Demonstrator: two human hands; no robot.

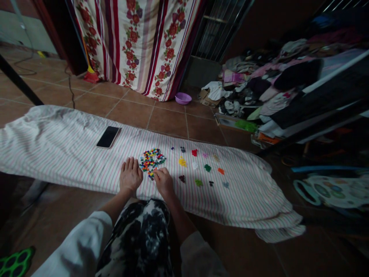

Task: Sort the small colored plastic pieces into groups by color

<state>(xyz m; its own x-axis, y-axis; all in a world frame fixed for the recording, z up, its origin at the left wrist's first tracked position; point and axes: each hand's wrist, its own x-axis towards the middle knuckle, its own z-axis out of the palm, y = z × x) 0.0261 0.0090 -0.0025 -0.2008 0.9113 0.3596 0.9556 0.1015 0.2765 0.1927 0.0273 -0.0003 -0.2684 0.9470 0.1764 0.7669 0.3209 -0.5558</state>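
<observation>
A pile of small mixed-colour pieces [150, 157] lies on a striped cloth [72, 134] in front of me. My left hand [131, 177] rests flat at the pile's left side, fingers stretched out and holding nothing visible. At the pile's lower right edge, my right hand [164, 182] is closed in a pinch; whatever is between its fingertips is too small to make out. To the right of it sit little single-colour heaps, among them yellow pieces [182, 161], red pieces [194, 152], dark green pieces [207, 167], orange pieces [220, 171] and light green pieces [198, 182].
A phone [108, 137] lies on the cloth left of the pile. Beyond the cloth, a purple basin [183, 98] stands on the tiled floor near a flowered curtain [138, 46]. Clothes [265, 77] are heaped at the right, behind a dark slanting bar.
</observation>
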